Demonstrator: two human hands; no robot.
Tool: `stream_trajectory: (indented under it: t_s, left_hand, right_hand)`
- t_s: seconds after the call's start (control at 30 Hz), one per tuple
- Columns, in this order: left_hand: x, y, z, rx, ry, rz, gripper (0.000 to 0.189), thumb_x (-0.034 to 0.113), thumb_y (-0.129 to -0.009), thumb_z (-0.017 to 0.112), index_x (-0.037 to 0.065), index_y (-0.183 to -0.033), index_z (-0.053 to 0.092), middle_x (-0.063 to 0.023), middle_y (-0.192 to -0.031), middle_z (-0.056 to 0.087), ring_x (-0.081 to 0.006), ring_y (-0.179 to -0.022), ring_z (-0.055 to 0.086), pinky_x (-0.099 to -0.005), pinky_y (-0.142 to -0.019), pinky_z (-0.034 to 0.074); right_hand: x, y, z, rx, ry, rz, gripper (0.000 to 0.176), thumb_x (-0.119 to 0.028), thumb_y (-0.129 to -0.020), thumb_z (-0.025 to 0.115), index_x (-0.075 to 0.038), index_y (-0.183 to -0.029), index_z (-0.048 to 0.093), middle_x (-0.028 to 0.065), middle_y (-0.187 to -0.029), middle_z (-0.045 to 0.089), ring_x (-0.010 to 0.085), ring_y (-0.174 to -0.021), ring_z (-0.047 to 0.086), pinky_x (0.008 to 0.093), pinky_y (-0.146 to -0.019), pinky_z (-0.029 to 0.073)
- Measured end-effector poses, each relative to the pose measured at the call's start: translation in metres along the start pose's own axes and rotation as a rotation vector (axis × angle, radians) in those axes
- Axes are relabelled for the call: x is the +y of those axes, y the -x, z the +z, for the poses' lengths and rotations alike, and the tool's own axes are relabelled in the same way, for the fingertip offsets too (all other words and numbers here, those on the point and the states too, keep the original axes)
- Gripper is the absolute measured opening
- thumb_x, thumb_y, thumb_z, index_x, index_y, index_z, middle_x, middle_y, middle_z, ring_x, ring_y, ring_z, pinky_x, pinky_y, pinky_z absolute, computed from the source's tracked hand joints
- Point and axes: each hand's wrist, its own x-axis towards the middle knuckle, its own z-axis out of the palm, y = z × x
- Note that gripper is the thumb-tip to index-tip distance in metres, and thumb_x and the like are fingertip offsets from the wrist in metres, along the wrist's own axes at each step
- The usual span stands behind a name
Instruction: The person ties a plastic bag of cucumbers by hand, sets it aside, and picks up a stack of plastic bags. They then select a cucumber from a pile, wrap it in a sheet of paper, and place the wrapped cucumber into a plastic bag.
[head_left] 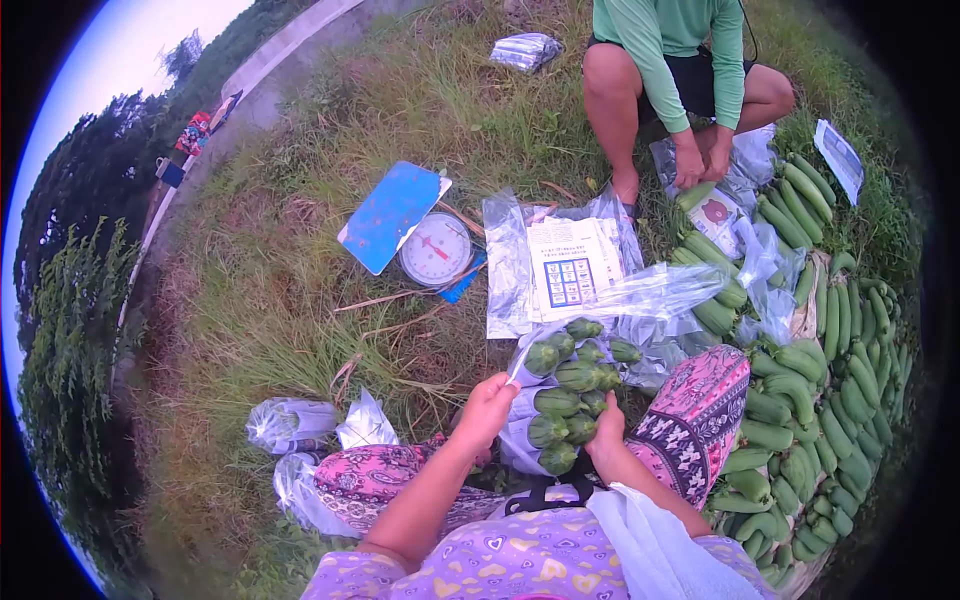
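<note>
Between my knees stands a bundle of long green gourds [556,402], stem ends up, wrapped in whitish paper inside a clear plastic bag [680,287] whose loose end stretches off to the right. My left hand [487,408] is closed on the bag's edge at the bundle's left side. My right hand [606,432] is wrapped round the right side of the gourds, with part of its fingers hidden behind them. Just beyond the bundle lie printed paper sheets [572,265] on clear plastic.
A dial scale [436,250] with a blue plate [394,217] sits on the grass. A heap of loose gourds [800,440] fills the right side. Across from me a person in green sleeves [668,80] handles gourds and plastic. Wrapped bundles [290,425] lie at left.
</note>
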Motion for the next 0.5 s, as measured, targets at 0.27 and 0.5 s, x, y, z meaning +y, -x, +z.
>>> stream_trajectory:
  t_s: [0.27, 0.5]
  left_hand:
    - [-0.096, -0.005, -0.006, 0.126, -0.213, 0.003, 0.021, 0.021, -0.095, 0.051, 0.007, -0.081, 0.058, 0.0079, -0.068, 0.047, -0.0039, -0.061, 0.037, -0.0251, -0.053, 0.031]
    - [-0.089, -0.007, -0.026, 0.280, -0.214, -0.061, 0.029, 0.026, -0.093, 0.052, 0.005, -0.074, 0.054, 0.0043, -0.064, 0.045, -0.0073, -0.060, 0.038, -0.0279, -0.055, 0.033]
  right_hand:
    - [0.004, -0.041, -0.031, 0.084, 0.839, -0.304, 0.013, -0.012, -0.092, 0.054, -0.001, -0.094, 0.061, 0.0051, -0.083, 0.060, 0.0150, -0.068, 0.053, 0.0321, -0.066, 0.044]
    - [0.007, -0.059, -0.022, 0.096, 0.432, -0.360, 0.001, -0.007, -0.082, 0.052, -0.007, -0.082, 0.053, 0.0014, -0.071, 0.051, 0.0116, -0.059, 0.046, 0.0293, -0.053, 0.037]
